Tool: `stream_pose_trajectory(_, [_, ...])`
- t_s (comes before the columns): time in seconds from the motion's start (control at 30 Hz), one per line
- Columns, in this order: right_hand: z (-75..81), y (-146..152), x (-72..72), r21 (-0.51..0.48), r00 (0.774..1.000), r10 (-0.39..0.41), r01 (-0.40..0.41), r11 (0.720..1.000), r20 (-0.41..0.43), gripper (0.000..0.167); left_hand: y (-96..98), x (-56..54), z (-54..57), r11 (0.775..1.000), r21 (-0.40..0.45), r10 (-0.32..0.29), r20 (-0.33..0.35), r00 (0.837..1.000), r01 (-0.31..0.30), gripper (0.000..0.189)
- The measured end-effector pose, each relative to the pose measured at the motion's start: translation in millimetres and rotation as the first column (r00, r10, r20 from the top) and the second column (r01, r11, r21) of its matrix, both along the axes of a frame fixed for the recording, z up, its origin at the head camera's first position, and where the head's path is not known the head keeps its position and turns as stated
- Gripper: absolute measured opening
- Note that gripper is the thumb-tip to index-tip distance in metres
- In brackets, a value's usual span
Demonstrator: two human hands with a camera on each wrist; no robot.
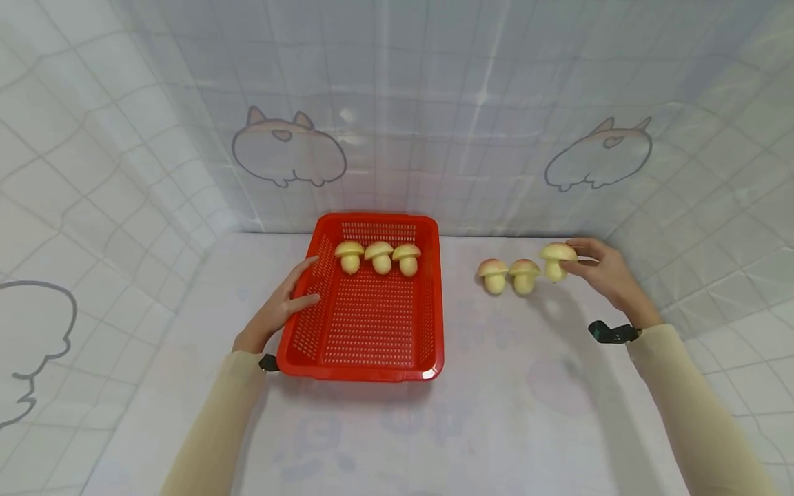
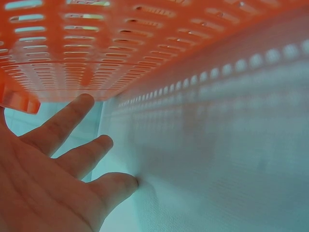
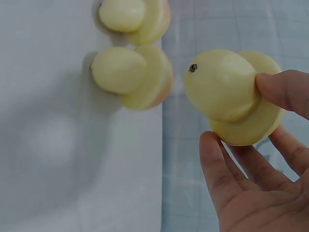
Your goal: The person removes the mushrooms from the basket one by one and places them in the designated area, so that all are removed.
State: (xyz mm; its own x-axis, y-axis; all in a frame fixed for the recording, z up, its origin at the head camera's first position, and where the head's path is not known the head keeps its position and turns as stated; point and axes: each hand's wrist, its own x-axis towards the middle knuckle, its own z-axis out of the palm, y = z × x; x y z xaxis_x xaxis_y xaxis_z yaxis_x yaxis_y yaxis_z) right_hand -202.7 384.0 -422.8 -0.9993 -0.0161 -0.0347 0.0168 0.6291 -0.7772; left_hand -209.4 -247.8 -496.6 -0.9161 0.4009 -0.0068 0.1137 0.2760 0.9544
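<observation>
My right hand (image 1: 598,265) pinches a toy mushroom (image 1: 554,260) between thumb and fingers, its cap pale yellow with a pinkish top. In the right wrist view the thumb presses where cap and stem (image 3: 215,84) meet, and the fingers support the cap from the other side. Two matching mushrooms (image 1: 493,275) stand side by side just left of it. My left hand (image 1: 279,306) rests at the left rim of a red plastic basket (image 1: 360,372), fingers spread and fairly straight. In the left wrist view several fingers extend below the slotted basket wall (image 2: 96,43).
Three similar mushrooms (image 1: 379,256) sit in a row at the far end inside the basket. The white table (image 1: 496,399) meets a sheeted back wall (image 1: 434,158) with cartoon drawings, and gridded sheets flank both sides.
</observation>
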Motion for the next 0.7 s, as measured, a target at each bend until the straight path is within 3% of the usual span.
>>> stream_pose_trajectory(0.43, [-12.4,17.6,2.2,0.051,1.0,-0.009,0.008,0.999,0.021,0.058,2.4,1.9,5.3,1.0,-0.006,0.002,-0.003,1.0,-0.002,0.074])
stream_pose_trajectory(0.7, [-21.2,27.8,6.0,0.08,0.997,-0.004,-0.002,0.997,0.078,0.062,1.8,2.9,5.5,1.0,0.006,-0.002,0.004,1.0,0.002,0.074])
